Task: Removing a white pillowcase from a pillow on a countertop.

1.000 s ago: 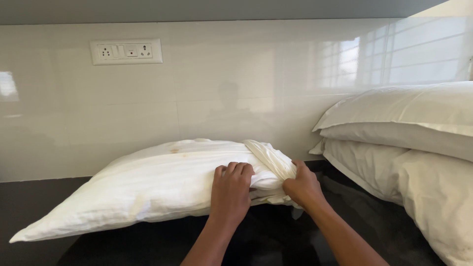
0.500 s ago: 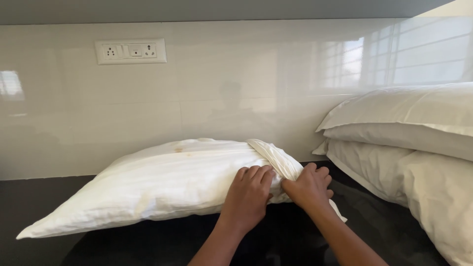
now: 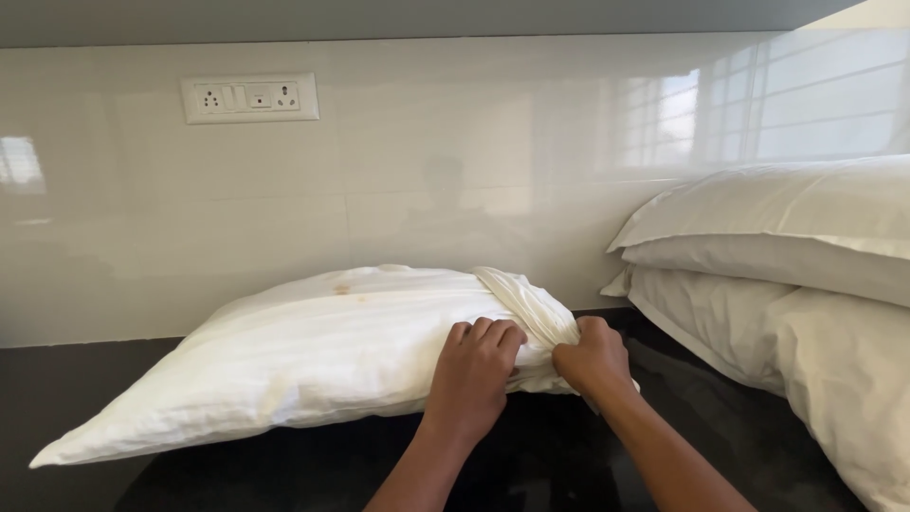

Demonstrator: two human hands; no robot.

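White striped fabric pillow (image 3: 313,356) lies on glossy black counter (image 3: 85,379), against white tiled wall, its bunched open end toward right. Left hand (image 3: 474,370) pressed flat on pillow near that end, fingers curled into cloth. Right hand (image 3: 592,358) clamped on gathered cover edge. Judgement: keep left hand pinning filling, work cover with right in short pulls, cloth taut, seam straight. Stack of plain white pillows (image 3: 806,275) sits just beside, apart.

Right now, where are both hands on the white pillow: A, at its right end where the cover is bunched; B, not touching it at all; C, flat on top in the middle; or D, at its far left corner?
A: the left hand and right hand grip the bunched cover at the right end of the white pillow.
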